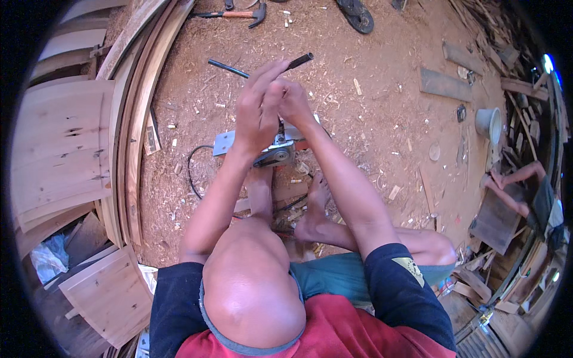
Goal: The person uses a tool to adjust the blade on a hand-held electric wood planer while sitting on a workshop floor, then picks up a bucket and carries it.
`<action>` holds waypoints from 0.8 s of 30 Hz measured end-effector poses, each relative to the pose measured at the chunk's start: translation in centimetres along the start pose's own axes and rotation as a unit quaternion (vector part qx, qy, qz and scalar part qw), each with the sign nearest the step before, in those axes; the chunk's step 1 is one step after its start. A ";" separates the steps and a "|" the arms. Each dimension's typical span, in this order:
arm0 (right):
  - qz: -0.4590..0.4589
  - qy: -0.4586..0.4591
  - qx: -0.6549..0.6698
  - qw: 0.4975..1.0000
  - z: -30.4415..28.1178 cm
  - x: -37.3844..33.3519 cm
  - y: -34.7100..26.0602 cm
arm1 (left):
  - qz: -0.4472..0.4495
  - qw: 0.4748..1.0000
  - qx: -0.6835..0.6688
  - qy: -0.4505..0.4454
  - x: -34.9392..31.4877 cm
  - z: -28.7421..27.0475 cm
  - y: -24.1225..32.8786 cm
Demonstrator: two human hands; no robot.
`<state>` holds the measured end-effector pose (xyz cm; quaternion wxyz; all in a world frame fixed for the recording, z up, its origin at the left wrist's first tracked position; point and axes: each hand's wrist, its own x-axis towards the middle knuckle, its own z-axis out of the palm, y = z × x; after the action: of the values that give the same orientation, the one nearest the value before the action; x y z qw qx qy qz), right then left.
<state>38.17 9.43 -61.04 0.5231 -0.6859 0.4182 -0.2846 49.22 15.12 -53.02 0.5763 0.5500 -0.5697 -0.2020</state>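
My left hand is raised at the centre, its long fingers closed around a black tube whose open end sticks out to the right. My right hand is curled into a fist against it; what lies inside the fist is hidden. A second black rod shows left of my fingers, and whether it joins the tube cannot be seen. Just below my hands, between my feet, stands a small machine with a round pulley, a dark upright post and a flat grey plate at its left.
A black cable loops left of the machine. A claw hammer and a sandal lie beyond on the chip-strewn ground. Long boards and wooden panels stand at the left. At the right are a bucket, loose planks and another person's legs.
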 end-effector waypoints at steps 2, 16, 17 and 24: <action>0.016 0.010 -0.038 0.999 -0.8 0.3 1.2 | -0.014 0.999 -0.034 0.037 -2.3 -0.2 0.5; 0.032 -0.039 -0.014 0.999 -0.3 0.0 0.7 | -0.194 0.973 0.052 0.116 -10.1 -4.2 -3.4; 0.021 -0.024 0.009 0.999 -0.4 0.0 0.8 | -0.194 0.973 0.051 0.117 -9.7 -4.0 -3.7; 0.022 0.004 -0.098 0.995 -1.2 -2.5 -1.9 | -0.282 0.927 -0.168 0.178 -3.6 -3.1 -4.1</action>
<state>36.52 11.21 -58.77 0.4574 -0.7237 0.4611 -0.2335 52.61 18.13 -57.36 0.6717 0.6099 -0.2363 -0.3478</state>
